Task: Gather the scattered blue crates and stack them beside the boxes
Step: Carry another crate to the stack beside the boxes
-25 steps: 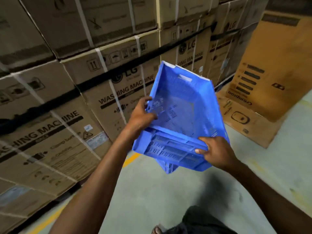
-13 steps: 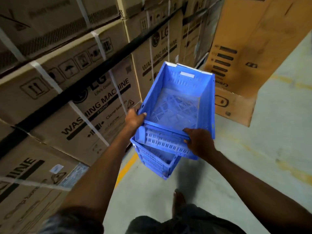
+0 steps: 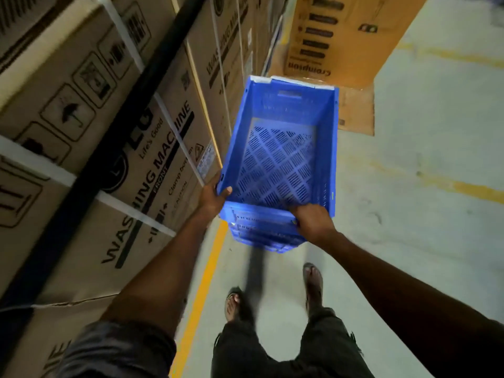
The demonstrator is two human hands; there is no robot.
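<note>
Fingers (image 3: 296, 210) of the right hand (image 3: 313, 223) curl over the near end wall of a blue crate (image 3: 275, 159). Their tips hook inside toward its perforated bottom, so this hand grips the rim firmly. Across from them, the left hand (image 3: 211, 199) clasps the crate's near left corner. Its thumb (image 3: 227, 190) lies over the rim on the inside, and its other fingers are hidden behind the wall.

From the two grips the crate runs lengthwise away from the fingers, open side up and empty, held up in front of the person's legs. Directly under the fingers a second blue crate (image 3: 261, 237) sits nested beneath the first. Only its slotted near end shows, and it is blurred.

Just left of the left fingers stand stacked washing-machine cartons (image 3: 152, 165), bound with white straps (image 3: 174, 126) and crossed by a black band (image 3: 109, 148). The crate's left wall is close beside them, but contact cannot be judged.

Beyond the crate's far end, well past the fingers, an orange-brown carton (image 3: 349, 36) stands on the grey floor (image 3: 422, 214). Below the fingers, toward the person, a yellow line (image 3: 203, 290) runs along the foot of the cartons. Two sandalled feet (image 3: 313, 282) and dark trousers (image 3: 272, 350) show beneath the arms.
</note>
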